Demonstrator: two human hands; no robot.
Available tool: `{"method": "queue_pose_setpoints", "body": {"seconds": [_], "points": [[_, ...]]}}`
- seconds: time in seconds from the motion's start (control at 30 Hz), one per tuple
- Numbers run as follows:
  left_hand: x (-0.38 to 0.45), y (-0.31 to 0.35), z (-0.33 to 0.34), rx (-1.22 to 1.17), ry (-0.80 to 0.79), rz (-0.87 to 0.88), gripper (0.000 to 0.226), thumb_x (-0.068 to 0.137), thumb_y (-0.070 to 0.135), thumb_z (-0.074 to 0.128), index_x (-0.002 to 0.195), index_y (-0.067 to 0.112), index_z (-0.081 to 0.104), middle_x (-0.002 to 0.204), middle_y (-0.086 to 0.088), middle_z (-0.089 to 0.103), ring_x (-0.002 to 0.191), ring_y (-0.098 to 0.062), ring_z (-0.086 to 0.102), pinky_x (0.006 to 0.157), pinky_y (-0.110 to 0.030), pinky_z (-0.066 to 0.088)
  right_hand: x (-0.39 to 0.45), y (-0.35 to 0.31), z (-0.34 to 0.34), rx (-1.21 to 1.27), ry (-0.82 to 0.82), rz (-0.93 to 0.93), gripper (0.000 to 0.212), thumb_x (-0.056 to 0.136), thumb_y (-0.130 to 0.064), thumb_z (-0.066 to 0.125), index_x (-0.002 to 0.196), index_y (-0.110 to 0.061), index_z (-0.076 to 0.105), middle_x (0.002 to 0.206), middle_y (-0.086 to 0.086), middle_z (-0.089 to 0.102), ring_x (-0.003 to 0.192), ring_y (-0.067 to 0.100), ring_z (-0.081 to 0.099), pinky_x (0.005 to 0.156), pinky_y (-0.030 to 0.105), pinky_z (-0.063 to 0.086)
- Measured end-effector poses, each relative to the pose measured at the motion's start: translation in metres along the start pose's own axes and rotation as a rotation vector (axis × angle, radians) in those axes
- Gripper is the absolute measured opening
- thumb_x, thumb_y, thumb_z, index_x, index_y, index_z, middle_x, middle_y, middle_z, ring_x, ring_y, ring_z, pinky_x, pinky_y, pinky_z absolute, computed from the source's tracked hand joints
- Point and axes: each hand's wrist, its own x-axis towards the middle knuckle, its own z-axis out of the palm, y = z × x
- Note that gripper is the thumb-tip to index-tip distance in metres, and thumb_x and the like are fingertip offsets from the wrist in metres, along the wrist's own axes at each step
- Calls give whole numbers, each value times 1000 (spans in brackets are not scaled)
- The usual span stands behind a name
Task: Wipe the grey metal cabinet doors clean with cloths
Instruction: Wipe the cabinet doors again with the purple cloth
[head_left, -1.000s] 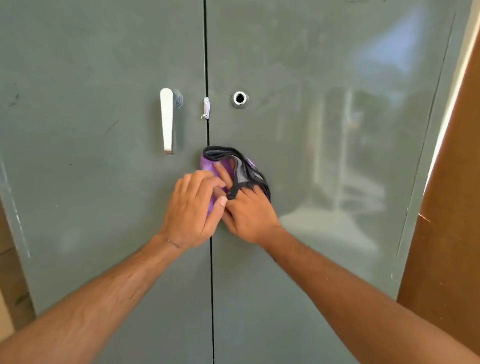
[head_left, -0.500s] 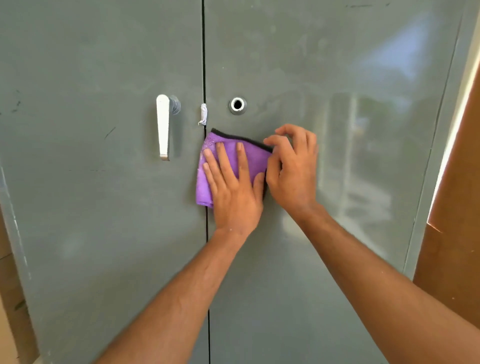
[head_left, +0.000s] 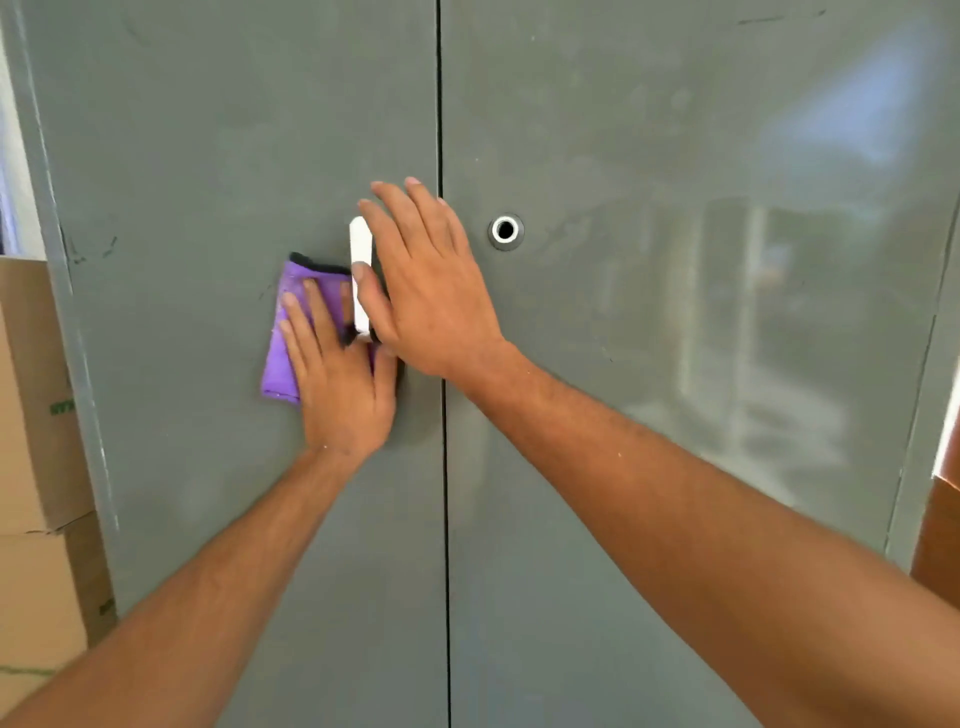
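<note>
Left hand (head_left: 343, 384) fingers spread flat, pressing the purple cloth (head_left: 284, 332) onto the left door (head_left: 208, 182) just left of the white handle (head_left: 360, 275); right hand (head_left: 426, 291) open too, fingers straight over that handle, holding nothing. Risk here: the cloth could catch on the handle and bunch up, leaving streaks beside it

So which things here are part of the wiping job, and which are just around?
Part of the job:
purple cloth with black edge
left grey metal door
right grey metal door
left hand
right hand

Just around:
white lever handle
round metal lock
brown cardboard boxes
</note>
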Motion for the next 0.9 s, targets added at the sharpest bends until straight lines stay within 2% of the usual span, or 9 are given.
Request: {"method": "queue_pose_setpoints", "body": {"seconds": [0.07, 0.13, 0.2, 0.37, 0.43, 0.5, 0.57, 0.77, 0.9], "points": [[-41, -22, 4, 64, -123, 449, 61, 108, 48, 34, 153, 10, 45, 170, -25, 9, 158, -45, 0, 129, -56, 2, 13, 0, 18, -61, -72, 0, 56, 100, -34, 41, 142, 0, 58, 150, 19, 53, 145, 41, 42, 121, 55, 28], [-61, -69, -1, 112, -147, 631, 66, 107, 56, 31, 160, 16, 34, 169, -21, 18, 159, -42, 3, 129, -56, 5, 8, 5, 30, -99, -115, -19, 58, 102, -35, 38, 148, -2, 52, 151, 16, 53, 147, 39, 41, 124, 55, 23], [-49, -112, -9, 124, -103, 494, 68, 107, 56, 30, 160, 13, 34, 169, -22, 20, 159, -41, 3, 129, -54, 2, 0, 8, 35, -128, -118, -23, 60, 103, -36, 38, 154, -5, 45, 152, 13, 52, 147, 37, 40, 124, 56, 21], [53, -137, -27, -62, 142, -300, 68, 109, 50, 23, 166, 13, 16, 172, -21, 8, 159, -44, 4, 129, -51, 0, 9, -19, 46, -237, -152, 76, 63, 101, -30, 30, 159, -4, 32, 168, 13, 27, 157, 35, 20, 122, 66, 14], [41, -128, -23, -64, 152, -247, 67, 110, 47, 25, 166, 11, 16, 171, -23, 7, 158, -45, 4, 129, -53, 2, 14, -31, 53, -258, -168, 110, 63, 101, -27, 32, 160, -3, 29, 171, 13, 19, 158, 39, 13, 120, 69, 13], [-22, -140, -12, 25, 4, 46, 68, 109, 45, 29, 164, 7, 19, 171, -25, 7, 159, -45, 2, 129, -54, 2, 15, -35, 58, -283, -158, 131, 65, 100, -22, 38, 160, 0, 26, 171, 15, 16, 158, 44, 9, 120, 69, 13], [-78, -176, -13, 79, -111, 137, 72, 108, 51, 26, 163, 3, 24, 172, -21, 6, 160, -40, -3, 129, -54, 2, 13, -33, 60, -322, -135, 111, 68, 96, -16, 41, 159, 3, 24, 171, 17, 17, 157, 46, 8, 121, 68, 14], [30, -244, -37, 16, 54, -363, 71, 109, 48, 19, 165, 5, 12, 171, -26, 3, 158, -47, 2, 129, -57, 3, 14, -33, 61, -324, -120, 104, 68, 98, -20, 44, 158, 5, 26, 169, 20, 18, 156, 48, 8, 123, 67, 13], [32, -227, -31, 24, 54, -210, 64, 111, 39, 23, 165, 5, 12, 170, -26, 6, 158, -45, 3, 130, -50, 0, 14, -36, 63, -314, -104, 124, 69, 96, -20, 47, 157, 6, 28, 169, 21, 21, 156, 49, 8, 123, 66, 13]]}}
